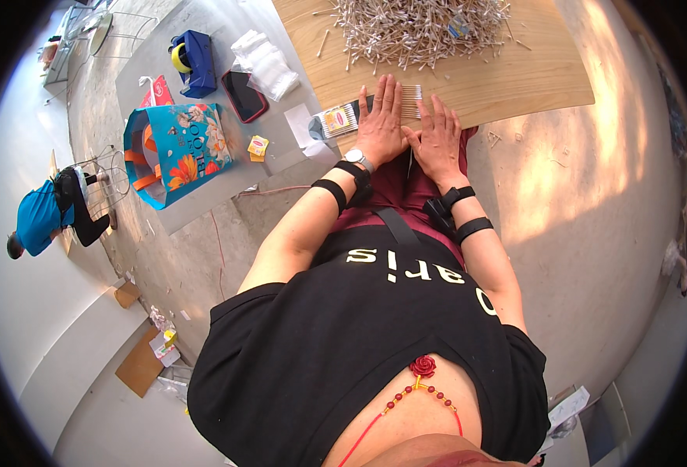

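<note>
Here, left hand (381, 126) over swab packet (339, 120).

Swabs (417, 35) white; tabletop (542, 82) tan; bag (181, 124) turquoise, orange-flowered; dispenser (201, 70) blue, tape (176, 57) yellow.

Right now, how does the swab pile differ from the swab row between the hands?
The swab pile is jumbled; the swab row is neatly aligned. The pile spreads broadly; the row is small. The pile lies beyond the left hand, the row beside it. Both are white-tipped.
</note>
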Demonstrator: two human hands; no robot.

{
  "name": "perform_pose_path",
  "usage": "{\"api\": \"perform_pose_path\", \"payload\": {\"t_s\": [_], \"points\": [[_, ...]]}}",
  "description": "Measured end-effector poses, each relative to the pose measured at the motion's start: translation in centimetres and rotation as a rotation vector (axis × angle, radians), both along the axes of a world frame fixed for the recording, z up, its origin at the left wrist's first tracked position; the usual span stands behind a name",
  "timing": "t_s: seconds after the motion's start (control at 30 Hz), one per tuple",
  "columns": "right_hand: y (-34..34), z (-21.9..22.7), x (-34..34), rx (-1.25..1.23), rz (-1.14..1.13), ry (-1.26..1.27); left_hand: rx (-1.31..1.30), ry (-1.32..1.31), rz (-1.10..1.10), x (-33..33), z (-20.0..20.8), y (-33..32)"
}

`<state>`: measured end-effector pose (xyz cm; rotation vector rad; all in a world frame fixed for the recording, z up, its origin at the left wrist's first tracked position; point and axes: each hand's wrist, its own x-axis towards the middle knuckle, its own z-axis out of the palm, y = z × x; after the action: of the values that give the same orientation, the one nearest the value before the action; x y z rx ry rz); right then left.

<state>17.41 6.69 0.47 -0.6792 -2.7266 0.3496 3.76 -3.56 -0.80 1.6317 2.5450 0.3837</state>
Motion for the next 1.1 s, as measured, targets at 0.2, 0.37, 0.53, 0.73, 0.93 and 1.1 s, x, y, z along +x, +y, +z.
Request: {"api": "perform_pose_path", "payload": {"t_s": [0.2, 0.37, 0.53, 0.73, 0.93, 1.1], "points": [[0.0, 0.0, -0.1, -0.019, 0.0, 0.009, 0.055, -0.04, 0.001, 0.0, 0.1, 0.0], [0.1, 0.0, -0.5, 0.018, -0.018, 0.0, 0.031, -0.033, 0.002, 0.0, 0.2, 0.0], [0.0, 0.2, -1.0, 0.064, -0.031, -0.027, 0.03, -0.018, 0.007, 0.0, -0.1, 0.0], [0.0, 0.3, -1.1, 0.071, -0.031, -0.032, 0.022, 0.003, 0.007, 0.0, -0.2, 0.0], [0.3, 0.1, -1.4, 0.07, -0.037, -0.025, 0.051, -0.016, 0.007, 0.0, -0.2, 0.0], [0.4, 0.2, -1.9, 0.073, -0.055, -0.044, 0.044, -0.029, 0.009, 0.1, 0.1, 0.0]]}}
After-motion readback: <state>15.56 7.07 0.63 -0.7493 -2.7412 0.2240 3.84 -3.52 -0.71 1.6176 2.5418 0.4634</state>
